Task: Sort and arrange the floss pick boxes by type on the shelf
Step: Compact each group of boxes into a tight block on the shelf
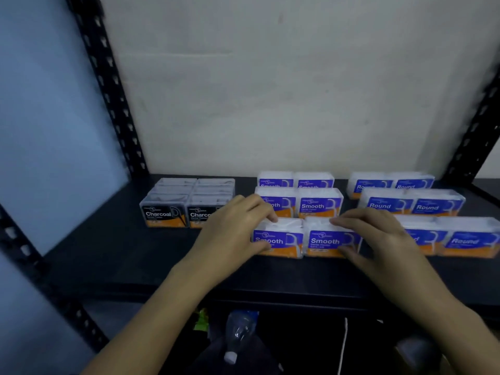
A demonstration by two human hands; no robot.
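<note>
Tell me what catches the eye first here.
Two hands in the middle: the left hand grips the front left Smooth box, the right hand the front right Smooth box beside it. Black Charcoal boxes sit to the left, blue Round boxes in rows to the right.

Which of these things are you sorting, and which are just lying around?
For the job:
Charcoal boxes, Smooth boxes, Round boxes, the shelf, and the left hand and right hand, gripping the front Smooth pair.

Just lying about, below the shelf:
plastic bottle, green scrap, white cord.
</note>
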